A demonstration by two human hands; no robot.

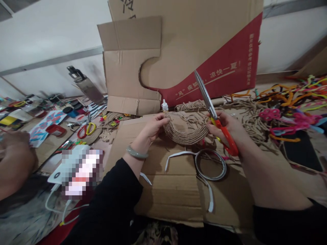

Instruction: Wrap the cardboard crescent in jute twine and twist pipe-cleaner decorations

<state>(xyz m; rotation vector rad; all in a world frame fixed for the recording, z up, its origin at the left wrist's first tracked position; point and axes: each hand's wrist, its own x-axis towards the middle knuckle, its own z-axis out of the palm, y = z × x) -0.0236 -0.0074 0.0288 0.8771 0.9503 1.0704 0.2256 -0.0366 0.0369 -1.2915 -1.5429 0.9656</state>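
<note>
A curved band of brown cord rows point(187, 136) hangs in a U shape between my hands, above the cardboard. My left hand point(155, 128) pinches its left end, just below a white-tipped bottle point(165, 104). At the right end, my right hand point(221, 127) holds the band with its fingertips. Scissors with orange and yellow handles point(208, 98) also rest in my right hand, blades pointing up and away. Below the band, a roll of tape point(211, 164) and thin white strips point(211, 199) lie on the cardboard sheet point(168, 194).
A large cardboard panel point(184, 41) stands behind. Loose cord point(255, 119) and coloured pipe cleaners point(293, 98) lie right, beside a dark phone point(302, 149). Left are a power bank point(67, 163), more scissors point(87, 130), a bottle point(89, 88) and another person's hand point(15, 149).
</note>
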